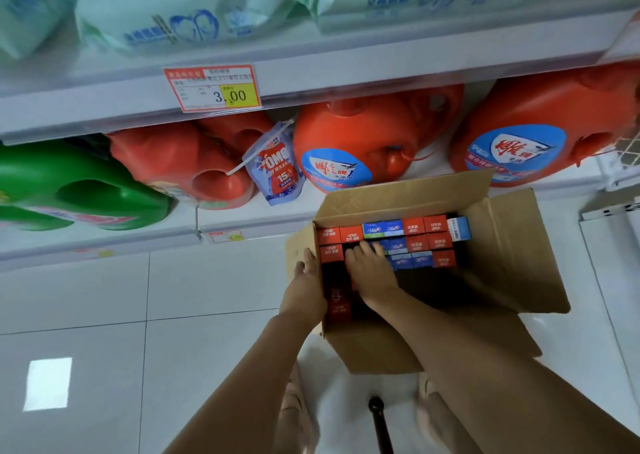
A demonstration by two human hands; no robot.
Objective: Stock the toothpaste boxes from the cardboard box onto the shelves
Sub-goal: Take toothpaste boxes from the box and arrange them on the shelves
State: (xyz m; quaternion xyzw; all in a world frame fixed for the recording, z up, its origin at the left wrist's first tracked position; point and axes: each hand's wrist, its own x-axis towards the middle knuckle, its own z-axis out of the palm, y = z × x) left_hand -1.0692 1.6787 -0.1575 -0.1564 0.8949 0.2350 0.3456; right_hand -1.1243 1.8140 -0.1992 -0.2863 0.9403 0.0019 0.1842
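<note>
An open cardboard box [502,245] stands on the floor below the shelves, packed with upright red toothpaste boxes [424,226] and blue toothpaste boxes [382,228]. My left hand [306,280] rests on the box's left wall, fingers over its top edge. My right hand [370,266] reaches inside the carton, its fingers curled down among the red and blue toothpaste boxes at the left; I cannot tell whether it holds one. A red toothpaste box [337,303] lies lower inside, between my wrists.
The lower shelf [242,225] carries red detergent jugs [349,141], a green jug [69,186] and a blue refill pouch [277,166]. The upper shelf [311,69] holds pale packs and a 3.00 price tag [213,88]. White tiled floor [104,297] spreads to the left.
</note>
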